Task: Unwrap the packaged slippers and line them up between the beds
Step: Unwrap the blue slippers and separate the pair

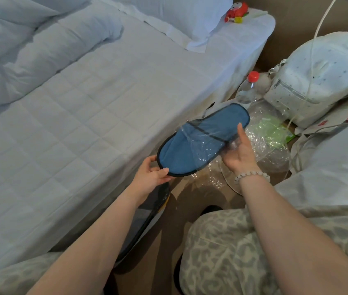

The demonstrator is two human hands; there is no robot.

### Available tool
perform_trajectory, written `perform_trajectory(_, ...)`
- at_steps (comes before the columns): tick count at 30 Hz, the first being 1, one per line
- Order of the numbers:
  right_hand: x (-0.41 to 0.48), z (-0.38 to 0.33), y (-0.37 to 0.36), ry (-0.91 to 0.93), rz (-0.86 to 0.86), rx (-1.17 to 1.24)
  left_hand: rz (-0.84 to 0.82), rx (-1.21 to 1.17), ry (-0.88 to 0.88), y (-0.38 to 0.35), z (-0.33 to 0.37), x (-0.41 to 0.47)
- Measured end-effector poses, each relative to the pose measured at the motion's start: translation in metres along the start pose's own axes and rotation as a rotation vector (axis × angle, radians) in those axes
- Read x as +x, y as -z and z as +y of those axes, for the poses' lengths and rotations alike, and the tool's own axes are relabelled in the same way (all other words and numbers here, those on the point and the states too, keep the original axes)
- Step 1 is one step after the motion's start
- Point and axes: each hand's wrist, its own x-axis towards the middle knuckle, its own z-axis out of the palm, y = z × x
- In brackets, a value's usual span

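A blue slipper (pixel 200 141) with a dark rim hangs in the air over the gap beside the bed. Clear plastic wrap (pixel 203 145) still covers its middle and heel part, while the toe end is bare. My left hand (pixel 151 173) pinches the bare toe end between thumb and fingers. My right hand (pixel 239 152) grips the wrap at the slipper's far side, thumb raised along its edge. Another wrapped slipper (pixel 147 218) lies on the floor under my left forearm, partly hidden.
A white bed (pixel 83 124) fills the left. Crumpled clear plastic (pixel 269 143) lies on the brown floor to the right, near a bottle with a red cap (pixel 249 88) and a white backpack (pixel 318 81). My knees in patterned trousers (pixel 222 252) are below.
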Motion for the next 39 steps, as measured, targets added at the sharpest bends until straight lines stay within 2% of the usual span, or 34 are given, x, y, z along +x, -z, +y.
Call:
perform_trajectory(3,-0.003,0.007,0.000,-0.126,-0.088,-0.105,0.014,-0.063,0.011,0.000,-0.001,0.001)
perform_trajectory(6,-0.005,0.028,-0.001,-0.220,-0.067,-0.331,0.016,-0.041,0.007,-0.004,-0.002,0.001)
perform_trajectory(8,-0.003,0.037,-0.001,-0.215,-0.036,-0.426,0.020,0.042,-0.009,-0.006,-0.001,0.001)
perform_trajectory(12,-0.002,0.036,0.006,-0.205,-0.035,-0.408,0.071,0.150,-0.037,-0.005,0.005,0.006)
perform_trajectory(16,-0.003,0.038,0.008,-0.226,-0.105,-0.470,0.119,0.044,-0.056,-0.011,0.012,0.010)
perform_trajectory(19,-0.002,0.039,0.005,-0.208,-0.108,-0.485,0.145,0.104,-0.087,-0.010,0.010,0.012)
perform_trajectory(23,0.002,0.029,0.004,-0.135,-0.068,-0.420,0.071,0.162,-0.062,-0.004,0.005,0.011)
perform_trajectory(31,0.008,0.016,0.011,-0.092,-0.026,-0.391,-0.202,0.389,0.154,0.012,0.006,0.006)
perform_trajectory(35,0.007,0.022,0.010,-0.094,-0.042,-0.380,-0.181,0.372,0.189,0.014,0.008,0.006)
perform_trajectory(39,0.001,0.027,0.006,-0.121,-0.080,-0.417,-0.057,0.252,0.080,0.006,0.009,0.010)
